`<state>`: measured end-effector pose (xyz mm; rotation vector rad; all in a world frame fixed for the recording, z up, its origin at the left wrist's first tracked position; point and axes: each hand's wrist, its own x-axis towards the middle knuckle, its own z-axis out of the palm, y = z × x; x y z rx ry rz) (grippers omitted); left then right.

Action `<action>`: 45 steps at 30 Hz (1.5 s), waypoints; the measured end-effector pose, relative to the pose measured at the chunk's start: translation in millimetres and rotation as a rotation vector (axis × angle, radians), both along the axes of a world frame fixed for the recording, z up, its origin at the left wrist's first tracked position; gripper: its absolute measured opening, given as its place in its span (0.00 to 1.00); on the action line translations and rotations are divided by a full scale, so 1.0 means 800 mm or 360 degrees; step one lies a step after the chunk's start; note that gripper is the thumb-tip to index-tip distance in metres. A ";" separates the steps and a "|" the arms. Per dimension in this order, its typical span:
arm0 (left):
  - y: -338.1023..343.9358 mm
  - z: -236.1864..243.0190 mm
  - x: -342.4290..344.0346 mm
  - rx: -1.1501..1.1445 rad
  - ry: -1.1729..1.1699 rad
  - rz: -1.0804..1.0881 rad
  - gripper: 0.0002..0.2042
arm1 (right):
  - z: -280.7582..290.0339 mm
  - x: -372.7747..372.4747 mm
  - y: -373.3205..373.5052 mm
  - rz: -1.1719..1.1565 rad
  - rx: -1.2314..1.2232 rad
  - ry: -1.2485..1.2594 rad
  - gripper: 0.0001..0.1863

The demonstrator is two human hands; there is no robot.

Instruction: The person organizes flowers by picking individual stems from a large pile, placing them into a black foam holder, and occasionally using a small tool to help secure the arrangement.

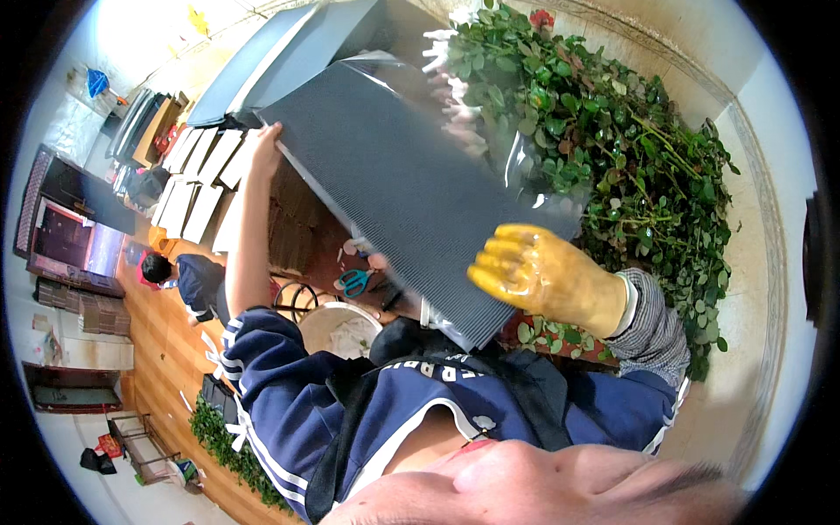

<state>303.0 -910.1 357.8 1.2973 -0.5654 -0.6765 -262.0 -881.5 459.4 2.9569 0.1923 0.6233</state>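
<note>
My bare left hand (267, 142) grips the upper left edge of a dark grey ribbed sheet (381, 175) with clear plastic film along it, held at a slant. My right hand (512, 262), in a wet yellow rubber glove, is curled closed over the sheet's lower right part; what its fingers hold is hidden. Beyond the sheet lies a heap of leafy rose stems (612, 166), with pale wrapped heads (459, 114) at its left and one red bloom (541, 19). Teal scissors (354, 282) lie below the sheet, above a white bucket (337, 328).
Grey panels (245, 61) lean at upper left above stacked cardboard (197, 175). Another person in a dark top (197, 280) is low on the wooden floor (157, 350) at left. More greenery (227, 437) lies on that floor; a pale wall (770, 157) rises at right.
</note>
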 end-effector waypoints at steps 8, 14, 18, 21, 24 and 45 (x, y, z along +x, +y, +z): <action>0.061 0.193 -0.315 0.0384 -0.2410 -0.0793 0.17 | 0.063 0.034 -0.164 0.0068 0.1337 0.0091 0.23; 0.050 0.095 -0.368 -0.0202 -0.1839 -0.0800 0.17 | 0.060 0.007 -0.189 -0.0216 0.1290 0.0614 0.17; 0.105 -0.085 -0.306 0.0707 -0.1296 -0.0784 0.09 | -0.088 0.019 -0.168 -0.0047 0.0433 0.0102 0.12; 0.108 -0.230 -0.311 0.1087 -0.1688 -0.0990 0.10 | -0.173 0.054 -0.118 -0.0436 0.0584 0.0203 0.09; 0.075 -0.305 -0.344 0.0719 -0.2008 -0.1280 0.11 | -0.233 0.107 -0.099 -0.0422 0.0685 0.0489 0.09; 0.055 -0.366 -0.394 0.0518 -0.2544 -0.1556 0.47 | -0.311 0.158 -0.155 -0.0561 0.0533 0.0477 0.19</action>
